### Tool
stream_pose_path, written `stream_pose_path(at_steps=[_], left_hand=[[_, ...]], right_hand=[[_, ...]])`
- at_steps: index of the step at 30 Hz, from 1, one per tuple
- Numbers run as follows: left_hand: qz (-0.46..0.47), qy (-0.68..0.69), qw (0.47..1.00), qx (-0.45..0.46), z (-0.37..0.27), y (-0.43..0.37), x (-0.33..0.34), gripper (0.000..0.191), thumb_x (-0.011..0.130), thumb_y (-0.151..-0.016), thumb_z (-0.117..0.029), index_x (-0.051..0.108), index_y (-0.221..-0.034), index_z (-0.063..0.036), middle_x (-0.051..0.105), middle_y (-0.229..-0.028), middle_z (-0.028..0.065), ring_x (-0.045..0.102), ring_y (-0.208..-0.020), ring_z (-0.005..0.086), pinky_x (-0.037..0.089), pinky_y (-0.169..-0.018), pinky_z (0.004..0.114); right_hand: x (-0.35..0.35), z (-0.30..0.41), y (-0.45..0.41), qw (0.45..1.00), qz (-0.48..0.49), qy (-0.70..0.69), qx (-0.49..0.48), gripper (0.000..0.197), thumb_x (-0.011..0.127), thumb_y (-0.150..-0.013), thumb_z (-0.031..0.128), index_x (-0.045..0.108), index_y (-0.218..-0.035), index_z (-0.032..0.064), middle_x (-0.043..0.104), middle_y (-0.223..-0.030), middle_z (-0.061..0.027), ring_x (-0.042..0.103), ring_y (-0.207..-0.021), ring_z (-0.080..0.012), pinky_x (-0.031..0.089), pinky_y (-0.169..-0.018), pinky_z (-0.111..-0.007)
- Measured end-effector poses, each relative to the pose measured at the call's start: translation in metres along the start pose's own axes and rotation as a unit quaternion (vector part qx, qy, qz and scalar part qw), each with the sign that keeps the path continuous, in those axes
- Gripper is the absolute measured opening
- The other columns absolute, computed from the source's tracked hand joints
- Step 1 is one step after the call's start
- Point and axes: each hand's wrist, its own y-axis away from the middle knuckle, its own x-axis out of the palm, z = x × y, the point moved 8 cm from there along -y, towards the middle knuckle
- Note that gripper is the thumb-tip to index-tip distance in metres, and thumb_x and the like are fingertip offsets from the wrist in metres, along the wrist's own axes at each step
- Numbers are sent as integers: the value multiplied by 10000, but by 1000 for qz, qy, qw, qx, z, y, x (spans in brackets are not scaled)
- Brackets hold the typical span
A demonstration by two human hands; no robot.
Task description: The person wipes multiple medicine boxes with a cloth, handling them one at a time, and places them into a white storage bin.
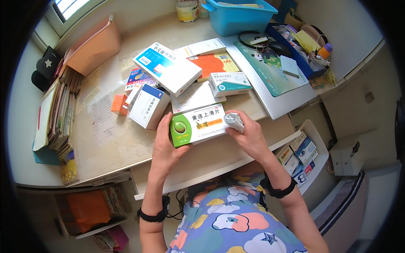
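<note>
My left hand [167, 146] grips the green left end of a white and green medicine box [205, 125] at the desk's front edge. At the box's right end is my right hand [248, 134], its thumb and fingers closed on a crumpled white paper or cloth [234, 122]. Whether these fingers also hold the box is hard to tell. Behind it lies a pile of cartons: a large white and blue box [167, 69] on top, a white and teal box [229, 83], an orange and yellow box [212, 65], a white and navy box [147, 106] and a small orange box [119, 104].
A closed silver laptop [269, 102] bears a green mouse pad [269, 76]. Beyond stand a blue bin [242, 19] and a navy tray [292, 47]. Books [60, 117] and a pink bin [95, 47] line the left. A white bin [321, 158] of cartons is below right.
</note>
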Motion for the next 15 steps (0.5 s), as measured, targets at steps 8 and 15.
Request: stream_pose_path(at_steps=[8,15], left_hand=[[29,58,993,101,-42,69,67,1010,888,-593,-36,373,-1459,37,458,-1353,205,524,-1236,353,471,-1041,407],[74,28,997,27,-8,84,110,1097,885,-582,-17,290,-1504,16,481,-1382,184,499,-1254,359,456,-1037,407]], right_hand=[[-45,-32,66,993,-48,26,103,406,730,-847,53,587,-1227,53,685,-1070,-114,665,-980,-239,510,-858,-341],[-45,-68,102,983,-91,91,134,603,739,-819,100,406,-1309,-15,535,-1094,-174,556,-1030,-281,464,-913,-365]])
